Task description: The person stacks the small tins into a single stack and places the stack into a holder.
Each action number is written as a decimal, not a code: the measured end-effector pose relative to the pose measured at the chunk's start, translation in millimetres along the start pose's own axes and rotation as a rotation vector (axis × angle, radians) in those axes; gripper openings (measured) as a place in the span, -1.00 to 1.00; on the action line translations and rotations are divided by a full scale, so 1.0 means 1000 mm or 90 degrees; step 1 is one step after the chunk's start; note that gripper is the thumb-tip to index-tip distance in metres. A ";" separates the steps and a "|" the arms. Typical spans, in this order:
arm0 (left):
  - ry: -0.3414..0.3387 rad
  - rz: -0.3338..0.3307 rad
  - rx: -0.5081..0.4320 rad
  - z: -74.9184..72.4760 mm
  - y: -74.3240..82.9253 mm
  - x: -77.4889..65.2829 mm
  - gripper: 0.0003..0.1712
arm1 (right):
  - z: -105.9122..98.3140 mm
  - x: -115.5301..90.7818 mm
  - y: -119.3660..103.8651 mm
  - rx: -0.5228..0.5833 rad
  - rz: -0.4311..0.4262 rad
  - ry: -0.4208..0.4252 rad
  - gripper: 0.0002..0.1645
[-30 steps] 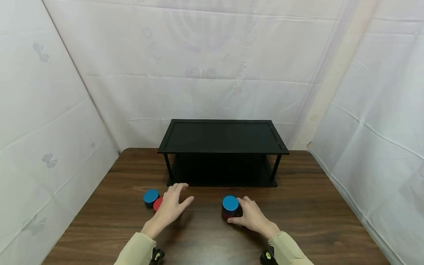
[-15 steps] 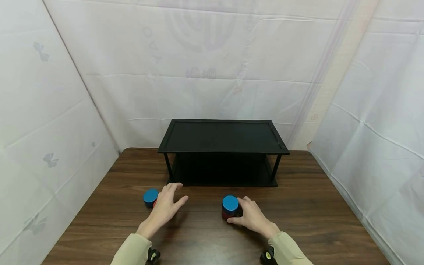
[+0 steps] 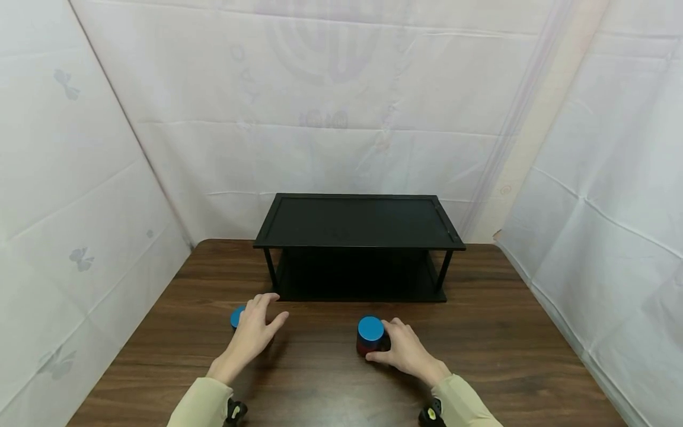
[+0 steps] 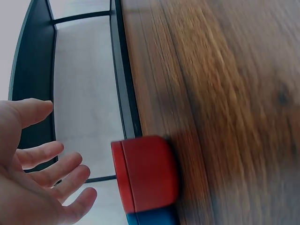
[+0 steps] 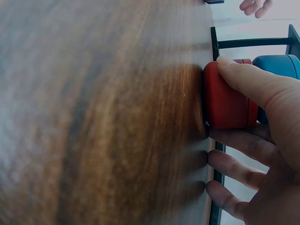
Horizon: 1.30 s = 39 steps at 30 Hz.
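Space separates the person's left hand [image 3: 246, 339] from a squat red lidded cylinder [image 4: 149, 174] of smooth, hard-looking material. That cylinder stands upright on the brown wood-grain table [image 3: 491, 338], its lid below the fingers, which are spread and hold nothing. From the head camera the left hand covers it; a matching blue-lidded cylinder [image 3: 236, 318] just beside it shows past the hand's outer edge. Whether those two touch, I cannot tell.

So this pair lies below and leftward of the left hand, clearly the nearer one; by my judgement, reaching them hinges on that downward, outward offset.

The right hand [image 3: 405, 350], well apart, is at the right side of an upright stack: it grips the lower red cylinder [image 5: 227, 101] between thumb and fingers, while a blue cylinder [image 5: 279, 68] sits on top. The stack's long axis is vertical. Beyond both hands stands a low black two-tier shelf [image 3: 357, 220].
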<state>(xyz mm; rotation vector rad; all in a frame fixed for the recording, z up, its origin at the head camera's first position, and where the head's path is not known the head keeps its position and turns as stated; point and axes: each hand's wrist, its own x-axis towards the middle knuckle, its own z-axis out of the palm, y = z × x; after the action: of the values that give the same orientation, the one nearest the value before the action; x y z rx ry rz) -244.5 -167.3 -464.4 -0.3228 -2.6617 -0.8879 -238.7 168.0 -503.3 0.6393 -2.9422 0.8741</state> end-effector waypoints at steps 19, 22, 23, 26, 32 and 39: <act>0.008 -0.038 -0.024 -0.018 -0.025 0.001 -0.54 | -0.001 0.000 -0.002 -0.005 -0.005 0.001 -0.27; 0.004 -0.049 -0.027 -0.021 -0.029 0.002 -0.53 | -0.001 0.000 -0.001 -0.005 -0.004 0.000 -0.26; 0.005 -0.052 -0.029 -0.021 -0.030 0.002 -0.53 | 0.000 0.000 -0.001 -0.004 -0.003 0.000 -0.26; 0.007 -0.056 -0.036 -0.023 -0.033 0.003 -0.53 | -0.001 0.000 -0.001 -0.003 -0.002 0.002 -0.26; 0.008 -0.060 -0.041 -0.024 -0.037 0.003 -0.54 | -0.001 0.000 -0.002 -0.001 -0.003 0.004 -0.27; 0.006 -0.065 -0.042 -0.025 -0.042 0.004 -0.53 | -0.001 0.000 -0.001 -0.001 -0.008 0.004 -0.27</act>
<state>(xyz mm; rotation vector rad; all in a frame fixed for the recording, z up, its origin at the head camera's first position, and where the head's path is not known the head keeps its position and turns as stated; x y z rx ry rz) -255.3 -214.9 -466.4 -0.1988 -2.6650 -1.0084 -238.0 167.4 -502.0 0.6532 -2.9292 0.8705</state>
